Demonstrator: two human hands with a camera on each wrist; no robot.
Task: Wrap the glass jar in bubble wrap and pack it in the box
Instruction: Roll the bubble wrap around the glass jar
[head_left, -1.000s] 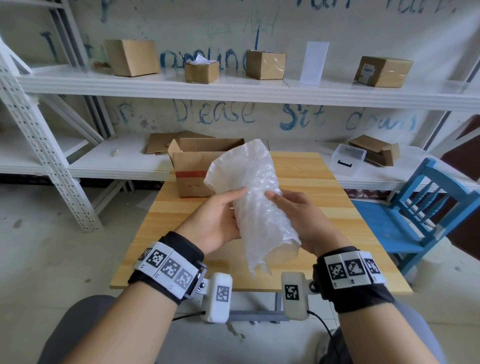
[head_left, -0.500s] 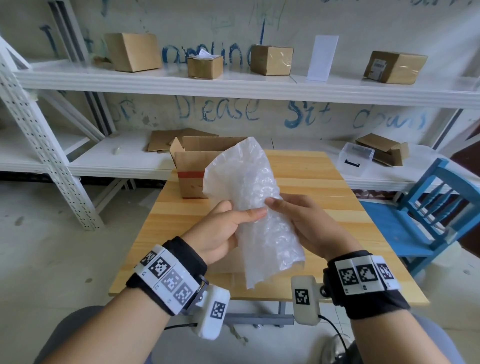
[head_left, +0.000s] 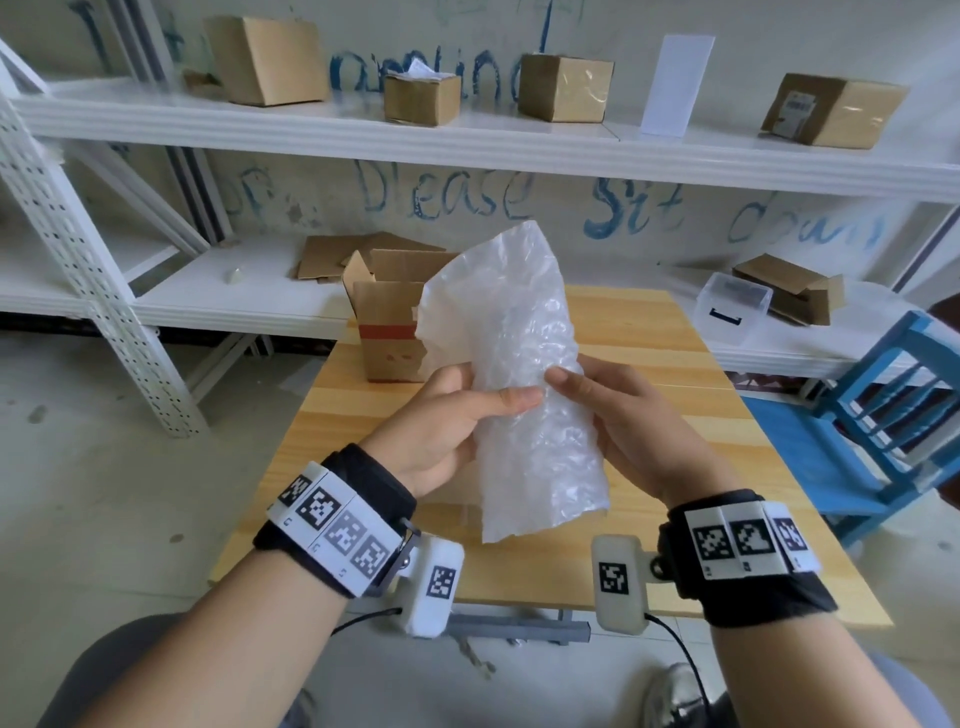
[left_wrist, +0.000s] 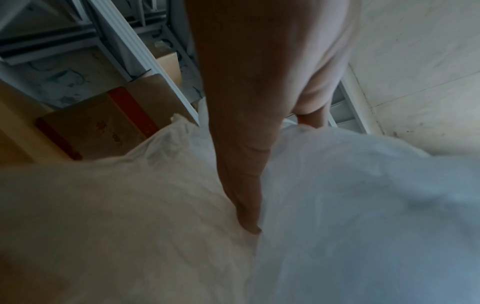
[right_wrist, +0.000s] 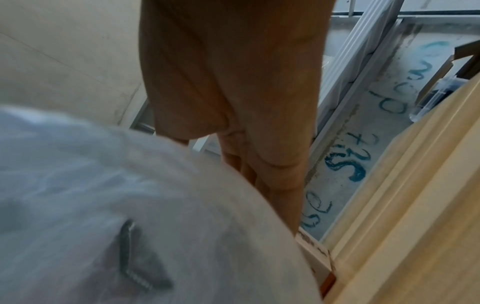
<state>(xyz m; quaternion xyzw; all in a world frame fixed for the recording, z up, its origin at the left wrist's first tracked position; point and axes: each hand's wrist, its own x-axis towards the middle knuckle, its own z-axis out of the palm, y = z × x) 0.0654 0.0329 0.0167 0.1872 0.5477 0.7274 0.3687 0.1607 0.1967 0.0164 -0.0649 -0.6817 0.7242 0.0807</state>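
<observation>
**Both hands hold the bubble-wrapped bundle above the table**

The left hand (head_left: 441, 421) grips the bubble wrap (head_left: 519, 374) from its left side, thumb laid across the front and fingers curled behind. The right hand (head_left: 618, 421) clasps the opposite side, thumb tip almost meeting the left thumb. The wrap stands roughly upright in the air, its loose top end flaring open. The glass jar is probably inside the roll, though the cloudy plastic hides it in every view. Behind the bundle, an open cardboard box (head_left: 387, 332) with a red tape band sits at the far left of the wooden table (head_left: 675, 415). A blue chair (head_left: 883, 415) stands to the right, and white shelves (head_left: 519, 150) carry more cartons.
</observation>
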